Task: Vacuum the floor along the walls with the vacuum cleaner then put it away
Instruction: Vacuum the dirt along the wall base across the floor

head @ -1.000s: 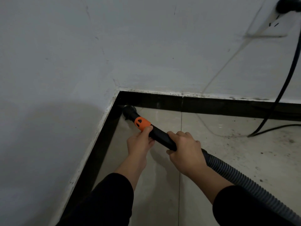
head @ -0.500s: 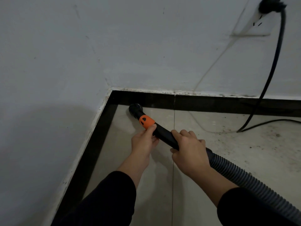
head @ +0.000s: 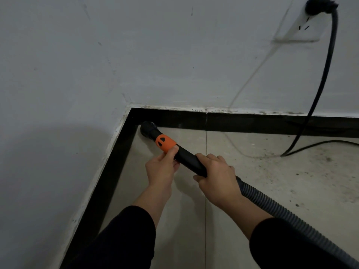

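Black long sleeves (head: 126,235) stop above the bare left grip (head: 161,169) and right grip (head: 219,181).

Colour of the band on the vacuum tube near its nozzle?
Orange. The band shows best in the head view.

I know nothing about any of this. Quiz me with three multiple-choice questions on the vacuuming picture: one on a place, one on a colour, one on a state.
1. Where is the nozzle tip?
A. in the corner of the floor
B. mid-floor
C. raised in the air

2. What colour is the band on the wand?
A. blue
B. orange
C. green

3. What state is the plug in?
A. loose on the floor
B. in the wall socket
C. held in a hand

Answers:
1 A, it sits where the two black skirting boards meet.
2 B, orange shows against the black wand.
3 B, it sits in the white socket up on the wall.
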### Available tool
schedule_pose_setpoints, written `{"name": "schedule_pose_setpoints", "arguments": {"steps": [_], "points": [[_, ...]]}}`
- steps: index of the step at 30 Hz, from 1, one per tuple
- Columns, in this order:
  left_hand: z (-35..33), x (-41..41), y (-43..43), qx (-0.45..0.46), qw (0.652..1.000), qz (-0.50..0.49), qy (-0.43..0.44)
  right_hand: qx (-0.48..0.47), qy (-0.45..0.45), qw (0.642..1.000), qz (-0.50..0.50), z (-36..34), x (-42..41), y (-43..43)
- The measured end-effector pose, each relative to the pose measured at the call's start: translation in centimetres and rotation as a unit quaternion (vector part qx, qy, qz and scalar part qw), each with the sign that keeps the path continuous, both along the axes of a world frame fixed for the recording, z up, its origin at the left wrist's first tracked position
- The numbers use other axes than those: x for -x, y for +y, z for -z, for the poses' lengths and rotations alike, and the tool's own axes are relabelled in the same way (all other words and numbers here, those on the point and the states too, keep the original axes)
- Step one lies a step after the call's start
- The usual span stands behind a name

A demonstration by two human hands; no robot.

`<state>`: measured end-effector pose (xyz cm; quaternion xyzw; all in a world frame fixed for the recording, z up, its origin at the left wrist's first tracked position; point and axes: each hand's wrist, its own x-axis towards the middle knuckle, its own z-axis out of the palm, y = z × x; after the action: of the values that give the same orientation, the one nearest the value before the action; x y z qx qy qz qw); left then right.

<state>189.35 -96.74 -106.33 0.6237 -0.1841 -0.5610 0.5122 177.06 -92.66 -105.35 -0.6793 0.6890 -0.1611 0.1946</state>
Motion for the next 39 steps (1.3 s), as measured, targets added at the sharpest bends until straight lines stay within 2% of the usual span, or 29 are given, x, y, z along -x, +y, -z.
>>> {"name": "schedule_pose_setpoints", "arguments": {"steps": [7, 16, 25, 31, 39], "points": [[1.0, -2.4, -1.5, -0.004, 1.0, -0.013, 0.017, -0.014, -0.026, 1.0, 0.001, 0.8, -2.8, -1.7], [1.6, -2.0, -1.9, -0.012, 0.999, -0.022, 0.021, -0.044, -0.021, 0.999, 0.005, 0.9, -2.5, -2.0], [0.5, -1.7, -1.5, -0.02, 0.999, -0.033, 0.03, -0.027, 0.019, 0.999, 0.0, -0.3, -2.4, -1.6], [-0.2, 0.2, -0.7, -0.028, 0.998, 0.002, 0.06, -0.008, 0.057, 0.998, 0.012, -0.9, -0.7, -0.2], [-0.8, 2.7, 0.6, -0.038, 0.997, 0.042, 0.054, -0.003, 0.086, 0.996, 0.039, -1.6, 1.5, 1.8]]}}
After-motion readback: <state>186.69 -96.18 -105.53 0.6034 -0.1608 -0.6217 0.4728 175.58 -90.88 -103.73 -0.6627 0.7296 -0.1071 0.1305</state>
